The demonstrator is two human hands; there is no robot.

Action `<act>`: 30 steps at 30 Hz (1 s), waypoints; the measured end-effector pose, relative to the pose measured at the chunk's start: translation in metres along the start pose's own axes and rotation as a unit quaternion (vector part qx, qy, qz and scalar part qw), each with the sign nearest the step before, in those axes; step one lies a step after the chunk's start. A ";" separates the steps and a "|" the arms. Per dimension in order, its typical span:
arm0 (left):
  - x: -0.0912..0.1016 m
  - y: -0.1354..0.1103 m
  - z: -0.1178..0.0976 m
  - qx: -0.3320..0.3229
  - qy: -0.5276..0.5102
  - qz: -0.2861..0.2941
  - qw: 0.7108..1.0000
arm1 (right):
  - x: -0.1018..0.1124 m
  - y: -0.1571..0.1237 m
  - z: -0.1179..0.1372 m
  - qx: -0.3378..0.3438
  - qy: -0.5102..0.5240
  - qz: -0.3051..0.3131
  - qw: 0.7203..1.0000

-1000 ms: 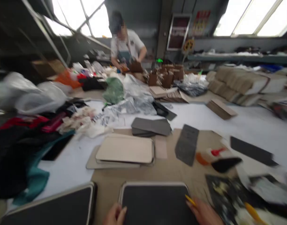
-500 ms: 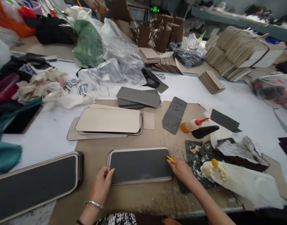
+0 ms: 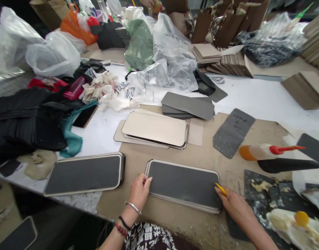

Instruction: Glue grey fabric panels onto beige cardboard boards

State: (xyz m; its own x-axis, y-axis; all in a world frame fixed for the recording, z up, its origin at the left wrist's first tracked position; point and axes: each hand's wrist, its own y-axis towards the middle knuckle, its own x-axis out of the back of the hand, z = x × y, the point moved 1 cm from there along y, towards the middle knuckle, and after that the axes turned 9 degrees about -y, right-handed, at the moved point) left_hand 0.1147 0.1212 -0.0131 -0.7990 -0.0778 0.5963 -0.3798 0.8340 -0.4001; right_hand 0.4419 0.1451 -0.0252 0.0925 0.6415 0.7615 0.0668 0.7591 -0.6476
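In front of me lies a stack of rounded cream boards, topped by a dark grey panel (image 3: pixel 184 184) with a pale border. My left hand (image 3: pixel 140 191) is closed on the stack's left end, its thumb at the top edge and its other fingers curled at the side. At the right end, my right hand (image 3: pixel 235 205) pinches a thin yellow stick (image 3: pixel 221 189) whose tip points over the panel's corner. Those fingers also touch the stack's edge. A similar stack with a dark panel (image 3: pixel 86 173) sits to the left.
Beyond are cream boards (image 3: pixel 155 127), grey pieces (image 3: pixel 189 106) and a marked grey template (image 3: pixel 234 132). On the right lie a red-tipped glue bottle (image 3: pixel 258 152), a black tool (image 3: pixel 288 165) and a glue-smeared board (image 3: pixel 263 191). A phone (image 3: pixel 85 116) rests left of the boards.
The view has swung left, so everything sits further right in the picture and more of the table's left side shows. Both hands stay at the stack's ends, the stick still held.
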 end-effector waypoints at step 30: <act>0.012 -0.003 0.003 -0.022 0.052 -0.007 0.998 | 0.012 -0.024 0.010 -0.041 0.017 -0.078 0.996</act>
State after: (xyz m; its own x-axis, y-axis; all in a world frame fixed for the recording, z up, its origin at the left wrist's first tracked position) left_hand 0.1050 0.1160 -0.0062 -0.7397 -0.0337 0.6721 -0.3680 0.8564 -0.3621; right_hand 0.4315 0.1359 0.0001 0.1074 0.5107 0.8530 0.1645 0.8371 -0.5218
